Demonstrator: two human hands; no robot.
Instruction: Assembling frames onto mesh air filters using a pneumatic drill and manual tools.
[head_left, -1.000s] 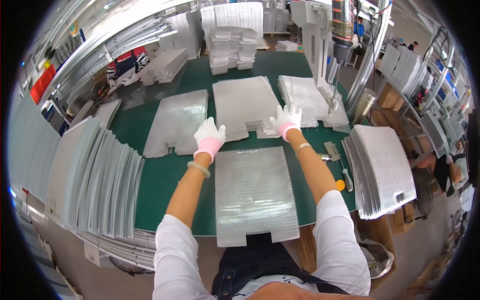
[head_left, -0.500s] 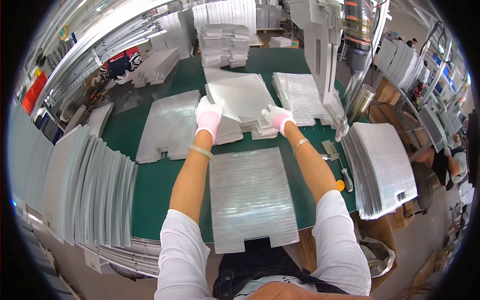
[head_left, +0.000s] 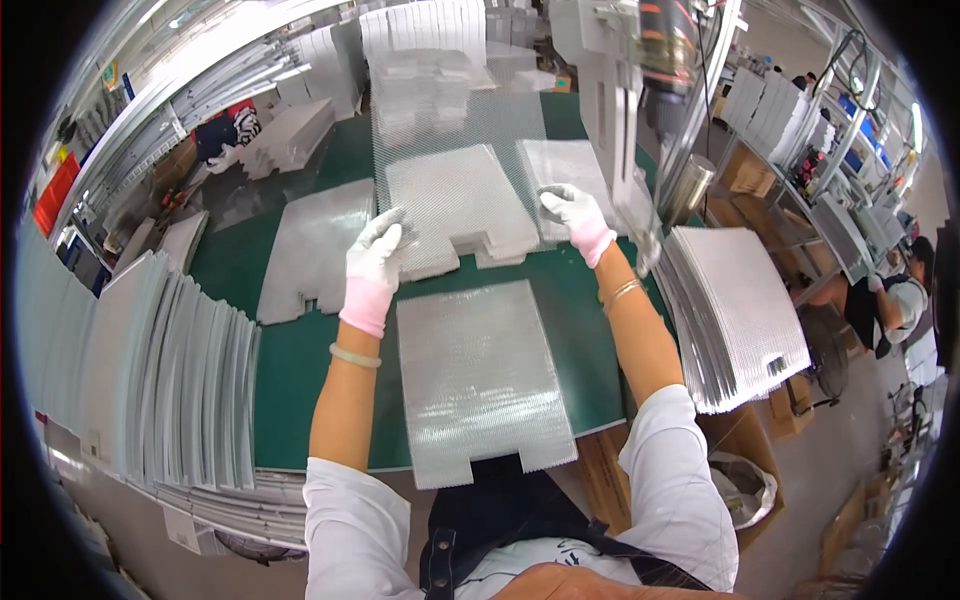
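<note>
A thin see-through mesh sheet (head_left: 455,130) is lifted above the green table (head_left: 300,345). My left hand (head_left: 374,262), in a white and pink glove, grips its lower left corner. My right hand (head_left: 577,220), gloved the same way, grips its lower right edge. Under the lifted sheet lies a stack of silvery notched sheets (head_left: 455,215). A single silvery sheet (head_left: 480,375) lies flat on the table in front of me, between my forearms, its notched end over the near edge.
Fanned stacks of the same sheets stand at left (head_left: 150,370) and right (head_left: 735,315). More flat stacks lie on the table at left (head_left: 310,245) and far back (head_left: 420,40). A metal machine column (head_left: 625,90) hangs at the right. Another person (head_left: 885,300) is at far right.
Both hands have risen from the middle stack and moved apart, lifting a thin mesh sheet off it and up toward the camera.
</note>
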